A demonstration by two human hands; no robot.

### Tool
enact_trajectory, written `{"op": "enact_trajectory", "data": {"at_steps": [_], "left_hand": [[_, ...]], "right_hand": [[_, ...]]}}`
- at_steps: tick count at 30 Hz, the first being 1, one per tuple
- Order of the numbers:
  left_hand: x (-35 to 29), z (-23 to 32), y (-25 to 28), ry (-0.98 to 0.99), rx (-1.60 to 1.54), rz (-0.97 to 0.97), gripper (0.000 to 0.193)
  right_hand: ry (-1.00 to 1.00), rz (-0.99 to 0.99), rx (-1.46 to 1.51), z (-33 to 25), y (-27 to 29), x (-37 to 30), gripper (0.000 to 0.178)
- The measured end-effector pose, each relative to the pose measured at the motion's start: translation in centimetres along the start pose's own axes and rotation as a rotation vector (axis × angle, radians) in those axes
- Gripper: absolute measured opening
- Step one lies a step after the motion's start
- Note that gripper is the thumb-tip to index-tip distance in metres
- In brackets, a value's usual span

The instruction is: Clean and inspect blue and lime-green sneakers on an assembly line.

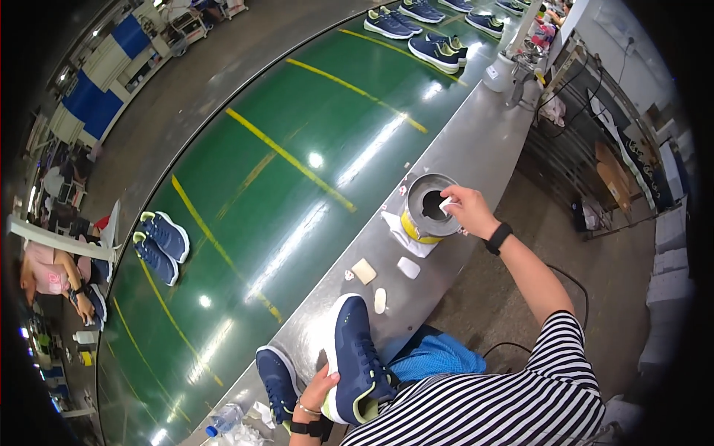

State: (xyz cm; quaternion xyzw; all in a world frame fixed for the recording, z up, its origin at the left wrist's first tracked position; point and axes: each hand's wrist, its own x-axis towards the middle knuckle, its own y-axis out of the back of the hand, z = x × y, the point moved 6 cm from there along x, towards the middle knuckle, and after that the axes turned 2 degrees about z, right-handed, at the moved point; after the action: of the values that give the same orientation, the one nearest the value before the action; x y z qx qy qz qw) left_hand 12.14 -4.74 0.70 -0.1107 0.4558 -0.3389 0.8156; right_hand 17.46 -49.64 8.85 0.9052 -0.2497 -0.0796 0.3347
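My left hand (320,390) grips a navy sneaker (352,338) with a white sole and lime-green lining, its toe pointing away from me. Beside it a second navy sneaker (279,379) rests on the metal ledge, partly hidden by my left hand and wrist. My right hand (470,210) pinches a small white pad (446,206), either sponge or folded cloth, at the opening of a round metal can (413,199). Yellow shows around the can's lower side, and a white cloth (405,236) lies under it. What the can holds is dark and hard to make out.
Cream and white blocks (364,271) lie on the metal ledge (312,327). Alongside runs a green conveyor (268,201) with yellow lines, carrying a sneaker pair (161,247) and several more far off. A bottle (223,420) stands near left; another person (56,271) works across the belt.
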Motion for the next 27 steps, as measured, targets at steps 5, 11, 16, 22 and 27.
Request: {"op": "enact_trajectory", "data": {"at_steps": [5,11,16,22,27], "left_hand": [[-0.2,0.8,-1.0,0.029,0.019,0.017,0.06],[-0.2,0.5,-1.4,0.048,-0.006,0.058,0.059],[0.1,0.5,-2.0,0.04,0.011,0.064,0.058],[0.4,0.5,-2.2,0.06,0.035,0.038,0.059],[0.2,-0.2,-1.9,0.08,0.033,0.033,0.059]], "right_hand": [[0.048,-0.116,-0.402,1.9,-1.7,1.5,0.006],[0.127,-0.143,-0.545,2.9,-3.1,2.8,0.005],[0.141,-0.139,-0.547,3.5,-3.4,3.0,0.005],[0.153,-0.138,-0.567,3.6,-3.5,3.2,0.006],[0.154,-0.133,-0.59,3.3,-3.1,2.8,0.006]]}}
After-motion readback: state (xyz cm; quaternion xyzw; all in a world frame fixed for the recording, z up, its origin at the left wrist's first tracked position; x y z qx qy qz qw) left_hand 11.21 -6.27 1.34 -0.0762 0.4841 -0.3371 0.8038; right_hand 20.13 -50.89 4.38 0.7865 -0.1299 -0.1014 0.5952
